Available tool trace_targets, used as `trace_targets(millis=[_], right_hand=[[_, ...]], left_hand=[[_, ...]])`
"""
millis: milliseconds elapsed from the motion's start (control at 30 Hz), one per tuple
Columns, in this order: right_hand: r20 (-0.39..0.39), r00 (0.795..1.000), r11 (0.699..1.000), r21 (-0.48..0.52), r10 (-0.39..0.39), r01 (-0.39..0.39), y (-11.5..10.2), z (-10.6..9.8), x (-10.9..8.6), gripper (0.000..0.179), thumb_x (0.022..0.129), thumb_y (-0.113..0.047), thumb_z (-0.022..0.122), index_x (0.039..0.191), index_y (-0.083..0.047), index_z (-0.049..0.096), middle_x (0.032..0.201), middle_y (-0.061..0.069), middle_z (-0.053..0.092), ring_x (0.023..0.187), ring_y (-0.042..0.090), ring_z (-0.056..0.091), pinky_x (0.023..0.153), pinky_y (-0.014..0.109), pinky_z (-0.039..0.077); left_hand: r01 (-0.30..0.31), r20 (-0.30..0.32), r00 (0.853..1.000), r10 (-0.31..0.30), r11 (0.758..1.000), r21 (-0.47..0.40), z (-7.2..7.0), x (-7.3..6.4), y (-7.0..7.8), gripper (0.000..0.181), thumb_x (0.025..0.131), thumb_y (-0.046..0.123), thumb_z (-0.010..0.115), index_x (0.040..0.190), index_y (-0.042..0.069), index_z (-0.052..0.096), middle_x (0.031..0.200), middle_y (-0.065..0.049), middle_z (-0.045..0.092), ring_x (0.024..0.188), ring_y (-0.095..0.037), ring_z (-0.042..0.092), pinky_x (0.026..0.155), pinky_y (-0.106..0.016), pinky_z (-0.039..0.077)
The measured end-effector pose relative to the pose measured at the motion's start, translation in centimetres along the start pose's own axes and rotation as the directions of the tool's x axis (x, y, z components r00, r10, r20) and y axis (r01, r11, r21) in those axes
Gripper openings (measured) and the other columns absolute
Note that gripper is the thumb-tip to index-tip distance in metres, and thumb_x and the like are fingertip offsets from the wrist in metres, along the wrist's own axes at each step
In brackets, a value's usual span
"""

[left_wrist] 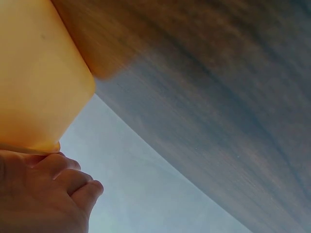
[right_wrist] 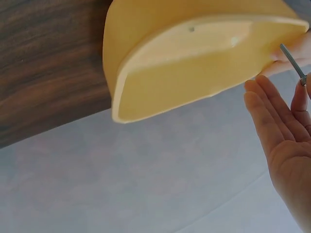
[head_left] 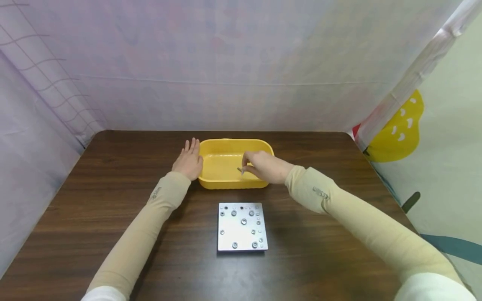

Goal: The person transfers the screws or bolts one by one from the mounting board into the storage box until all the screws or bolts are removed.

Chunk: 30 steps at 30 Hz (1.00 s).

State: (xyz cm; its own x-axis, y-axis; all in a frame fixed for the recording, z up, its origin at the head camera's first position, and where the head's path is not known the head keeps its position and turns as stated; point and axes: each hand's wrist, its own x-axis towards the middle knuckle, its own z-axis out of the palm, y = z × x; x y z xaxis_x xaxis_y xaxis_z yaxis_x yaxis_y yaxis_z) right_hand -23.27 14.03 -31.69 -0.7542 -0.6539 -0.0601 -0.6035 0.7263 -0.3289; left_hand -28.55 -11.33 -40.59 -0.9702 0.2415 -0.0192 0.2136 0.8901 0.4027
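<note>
A yellow oval tub (head_left: 222,184) stands toward the back of the table. Alongside its left end lies my left hand (head_left: 188,162), fingers straight and the thumb side against the rim; the left wrist view shows this hand (left_wrist: 43,191) at the tub's edge (left_wrist: 39,97). My right hand (head_left: 268,166) is over the tub's right part and pinches a small metal screw (right_wrist: 293,62) between thumb and index finger. Its other fingers are extended in the right wrist view. Nearer the front lies a square silver metal plate (head_left: 237,232) with several screws in it.
The brown wood table (head_left: 94,209) runs back to a pale cloth curtain (head_left: 226,104). Another curtain with a yellow printed shape (head_left: 399,133) hangs along the right side. A small dark speck (right_wrist: 191,29) shows on the tub's inner wall in the right wrist view.
</note>
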Motion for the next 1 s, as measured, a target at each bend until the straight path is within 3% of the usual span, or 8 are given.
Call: trace_targets(millis=[200, 400, 700, 900, 1000], right_hand=[[-0.022, 1.000, 0.998, -0.062, -0.016, 0.014, 1.2, -0.7, 1.5, 0.015, 0.100, -0.011, 0.058, 0.106, 0.002, 0.060, 0.101, 0.013, 0.070, 0.089, 0.022, 0.067, 0.080, 0.036, 0.058], [0.036, 0.996, 0.995, -0.061, 0.084, -0.081, 2.2, -1.2, 2.8, 0.018, 0.102, -0.014, 0.055, 0.112, 0.000, 0.059, 0.108, 0.013, 0.068, 0.099, 0.026, 0.066, 0.086, 0.038, 0.057], [0.087, 0.980, 0.983, -0.054, 0.181, -0.177, 3.4, -0.8, 5.1, 0.019, 0.103, -0.014, 0.051, 0.115, 0.000, 0.057, 0.110, 0.013, 0.066, 0.099, 0.025, 0.065, 0.088, 0.037, 0.057], [0.097, 0.977, 0.981, -0.065, 0.190, -0.184, 3.7, -0.1, 6.2, 0.020, 0.103, -0.013, 0.050, 0.114, 0.001, 0.058, 0.108, 0.015, 0.067, 0.094, 0.025, 0.064, 0.084, 0.037, 0.056], [0.075, 0.983, 0.983, -0.088, 0.166, -0.159, 3.9, 0.2, 6.4, 0.020, 0.101, -0.011, 0.052, 0.112, 0.003, 0.060, 0.107, 0.016, 0.069, 0.095, 0.028, 0.065, 0.088, 0.039, 0.056]], left_hand=[[0.004, -0.001, 1.000, -0.004, 1.000, -0.001, -0.1, -0.1, 0.1, 0.060, 0.106, 0.021, 0.025, 0.157, -0.003, 0.005, 0.165, -0.020, 0.002, 0.153, -0.039, 0.002, 0.126, -0.049, 0.010], [-0.001, -0.002, 1.000, 0.001, 1.000, -0.004, 0.0, 0.0, 0.2, 0.059, 0.106, 0.021, 0.025, 0.157, -0.003, 0.006, 0.165, -0.019, 0.001, 0.153, -0.039, 0.002, 0.126, -0.048, 0.009], [0.005, 0.004, 1.000, -0.005, 1.000, -0.006, -0.2, 0.1, 0.4, 0.060, 0.105, 0.021, 0.024, 0.157, -0.002, 0.004, 0.165, -0.018, -0.001, 0.153, -0.038, 0.001, 0.126, -0.048, 0.010], [0.012, -0.001, 1.000, -0.012, 1.000, -0.004, -0.2, -0.1, 0.4, 0.060, 0.105, 0.021, 0.025, 0.157, -0.003, 0.006, 0.165, -0.019, 0.001, 0.153, -0.038, 0.002, 0.126, -0.049, 0.010], [0.010, -0.003, 1.000, -0.010, 1.000, -0.002, -0.1, -0.1, 0.3, 0.060, 0.105, 0.021, 0.025, 0.157, -0.003, 0.005, 0.165, -0.020, 0.002, 0.153, -0.039, 0.002, 0.126, -0.049, 0.010]])
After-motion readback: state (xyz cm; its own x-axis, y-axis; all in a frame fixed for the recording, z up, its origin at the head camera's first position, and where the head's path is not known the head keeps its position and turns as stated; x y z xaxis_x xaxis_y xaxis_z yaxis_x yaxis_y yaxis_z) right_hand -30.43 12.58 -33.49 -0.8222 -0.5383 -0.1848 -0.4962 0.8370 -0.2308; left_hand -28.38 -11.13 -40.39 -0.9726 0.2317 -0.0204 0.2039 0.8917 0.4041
